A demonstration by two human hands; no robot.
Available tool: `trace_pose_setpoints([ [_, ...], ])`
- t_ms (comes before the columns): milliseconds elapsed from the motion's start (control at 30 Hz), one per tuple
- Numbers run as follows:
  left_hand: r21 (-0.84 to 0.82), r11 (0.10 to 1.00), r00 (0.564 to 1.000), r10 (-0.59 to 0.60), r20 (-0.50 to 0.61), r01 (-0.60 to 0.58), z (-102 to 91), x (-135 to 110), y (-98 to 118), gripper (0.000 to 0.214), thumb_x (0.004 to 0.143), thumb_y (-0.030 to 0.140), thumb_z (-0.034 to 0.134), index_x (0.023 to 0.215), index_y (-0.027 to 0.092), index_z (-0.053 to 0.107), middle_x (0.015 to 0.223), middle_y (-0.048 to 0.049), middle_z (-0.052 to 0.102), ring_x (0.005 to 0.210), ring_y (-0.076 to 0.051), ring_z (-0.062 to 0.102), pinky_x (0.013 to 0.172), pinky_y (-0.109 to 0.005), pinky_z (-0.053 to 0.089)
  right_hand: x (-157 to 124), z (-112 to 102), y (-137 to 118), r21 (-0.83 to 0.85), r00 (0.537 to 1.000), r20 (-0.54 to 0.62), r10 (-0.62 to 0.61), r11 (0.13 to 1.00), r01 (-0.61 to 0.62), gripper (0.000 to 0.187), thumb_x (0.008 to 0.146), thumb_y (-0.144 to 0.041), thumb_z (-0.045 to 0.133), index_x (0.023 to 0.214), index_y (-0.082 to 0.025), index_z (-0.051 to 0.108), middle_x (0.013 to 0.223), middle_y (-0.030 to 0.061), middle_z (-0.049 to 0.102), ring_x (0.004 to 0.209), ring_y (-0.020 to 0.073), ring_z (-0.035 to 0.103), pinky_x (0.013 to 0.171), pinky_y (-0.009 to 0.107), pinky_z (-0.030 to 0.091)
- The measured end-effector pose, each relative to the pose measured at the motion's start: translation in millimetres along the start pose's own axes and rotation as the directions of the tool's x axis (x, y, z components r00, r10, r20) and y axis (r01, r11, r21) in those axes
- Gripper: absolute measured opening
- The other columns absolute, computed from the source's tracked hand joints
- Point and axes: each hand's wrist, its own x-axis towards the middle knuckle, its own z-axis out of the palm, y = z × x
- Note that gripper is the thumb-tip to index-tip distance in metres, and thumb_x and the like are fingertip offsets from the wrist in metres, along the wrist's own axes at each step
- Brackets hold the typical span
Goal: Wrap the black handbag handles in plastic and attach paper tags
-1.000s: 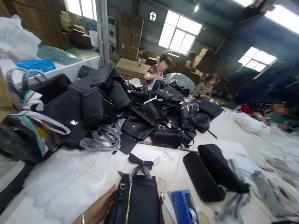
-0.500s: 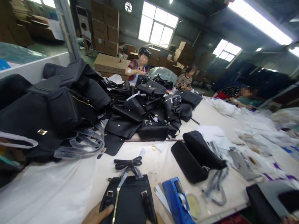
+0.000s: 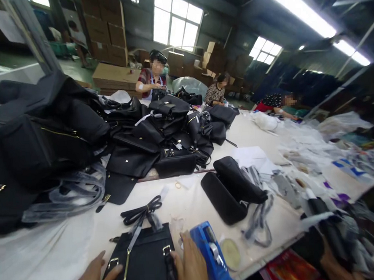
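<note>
A black bag (image 3: 146, 260) with a gold zipper and gold buckles lies in front of me, a bundled black strap (image 3: 142, 212) at its top end. My left hand (image 3: 92, 276) is at the bag's left edge, fingers apart, its thumb resting over the edge by a buckle. Along the right edge lies my right hand (image 3: 193, 264), fingers stretched out and thumb touching the buckled strap. Just right of that hand is a blue tape dispenser (image 3: 209, 252). A yellowish round disc (image 3: 230, 254) lies beside the dispenser.
Black bags (image 3: 170, 136) are heaped at the back and left. Two black pouches (image 3: 224, 199) lie right of centre. At lower right, another person's hand (image 3: 332, 258) is near dark items. Several people work across the table (image 3: 256, 131).
The view has shifted right. My right hand has moved up along the bag's edge with its fingers extended. My left fingers have spread. At right, the other person's arm has come further in.
</note>
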Motion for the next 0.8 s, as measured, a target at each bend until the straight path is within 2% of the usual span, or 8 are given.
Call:
trace_pose_setpoints([
  [67,0.165,0.982,0.985,0.114,-0.128,-0.093,-23.4,17.4,29.7,0.067,0.083,0.058,0.041,0.130,0.010,0.043,0.128,-0.0177,0.057,0.119,-0.033,0.053,0.102,-0.047,0.040,33.3,-0.4,-17.4,0.037,0.996,0.009,-0.084,0.996,0.083,0.028,0.089,-0.022,0.044,0.114,-0.022,0.057,0.111,0.0100,0.065,0.106,0.0257,0.060,0.092,0.038,0.046],
  [133,0.284,0.918,0.932,0.329,-0.153,-0.278,-36.6,44.1,64.6,0.050,0.090,0.045,0.035,0.127,0.014,0.046,0.132,-0.0150,0.053,0.124,-0.031,0.047,0.106,-0.045,0.034,65.9,10.6,-34.0,0.083,0.989,0.083,-0.126,0.989,0.119,0.028,0.086,-0.013,0.043,0.105,-0.022,0.061,0.100,0.0066,0.067,0.096,0.0222,0.063,0.086,0.033,0.048],
  [200,0.304,0.876,0.909,0.411,-0.066,-0.374,-35.7,77.3,95.1,0.045,0.092,0.031,0.032,0.128,0.010,0.046,0.133,-0.0179,0.050,0.125,-0.029,0.044,0.109,-0.042,0.028,92.4,30.2,-45.5,0.102,0.980,0.149,-0.130,0.988,0.115,0.030,0.083,-0.010,0.044,0.104,-0.021,0.062,0.100,0.0059,0.067,0.097,0.0214,0.062,0.088,0.032,0.047],
  [267,0.256,0.888,0.924,0.375,0.076,-0.382,-23.5,111.5,112.6,0.042,0.088,0.019,0.034,0.126,0.009,0.049,0.131,-0.0192,0.051,0.124,-0.030,0.045,0.107,-0.043,0.028,110.0,52.9,-50.1,0.104,0.979,0.177,-0.100,0.991,0.083,0.032,0.083,-0.011,0.045,0.109,-0.021,0.060,0.106,0.0069,0.066,0.104,0.0222,0.060,0.092,0.033,0.044],
  [367,0.206,0.921,0.935,0.288,0.208,-0.330,-3.0,151.1,112.6,0.024,0.076,0.016,0.052,0.096,0.013,0.064,0.098,-0.0160,0.067,0.104,-0.032,0.057,0.093,-0.043,0.039,122.3,80.3,-48.2,0.104,0.979,0.204,-0.026,0.995,0.005,0.033,0.080,-0.013,0.049,0.111,-0.019,0.059,0.108,0.0088,0.066,0.105,0.0248,0.059,0.092,0.036,0.043],
  [467,0.104,0.953,0.925,0.246,0.289,-0.286,1.4,168.3,100.0,0.003,0.071,0.019,0.057,0.070,0.017,0.060,0.072,-0.0078,0.065,0.080,-0.027,0.062,0.077,-0.037,0.044,129.8,91.6,-44.3,0.106,0.975,0.219,0.033,0.993,-0.057,0.030,0.077,-0.012,0.052,0.106,-0.019,0.060,0.102,0.0075,0.068,0.098,0.0241,0.062,0.085,0.034,0.046],
  [667,-0.244,0.951,0.919,0.258,0.299,-0.188,-3.9,150.4,84.5,0.024,0.086,0.040,0.039,0.081,0.019,0.050,0.063,0.0042,0.051,0.057,-0.015,0.052,0.055,-0.025,0.041,152.9,84.0,-56.4,0.114,0.966,0.254,0.047,0.990,-0.078,0.025,0.084,-0.045,0.055,0.088,-0.022,0.062,0.086,0.0032,0.067,0.084,0.0224,0.062,0.071,0.029,0.044],
  [800,-0.390,0.910,0.923,0.264,0.280,-0.142,-8.9,131.6,81.8,0.027,0.088,0.043,0.037,0.088,0.019,0.050,0.069,0.0029,0.055,0.063,-0.016,0.055,0.061,-0.027,0.044,162.5,89.0,-70.5,0.157,0.954,0.299,-0.021,0.987,-0.027,0.025,0.088,-0.041,0.049,0.079,-0.021,0.060,0.080,0.0021,0.065,0.079,0.0194,0.060,0.070,0.027,0.041],
])
